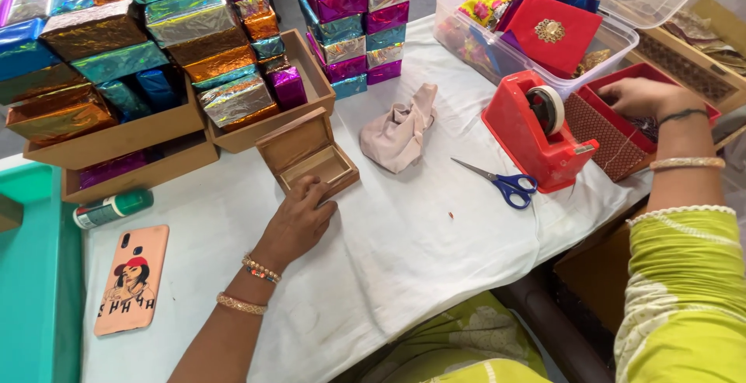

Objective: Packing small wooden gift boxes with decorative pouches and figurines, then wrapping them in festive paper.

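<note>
Nearest me is the green sleeve of the person's right arm, reaching away to the right hand, whose fingers dip into a red tray at the far right of the surface; whether that grip has closed on anything in there I cannot tell. The left hand lies flat, its grip loose, fingertips pressing the near rim of a small wooden box that sits open on the white cloth, lid tilted back towards the stacks of foil-wrapped boxes.

The box looks light and rigid, thin-walled, with a hinged lid likely to flop if it is lifted carelessly. I would take it by the two side walls of the base, not by the lid, and the smooth wood may slide on the cloth under a push.

Just beyond lie a crumpled beige pouch, blue-handled scissors and a red tape dispenser. A phone in a peach case rests at the left.
</note>
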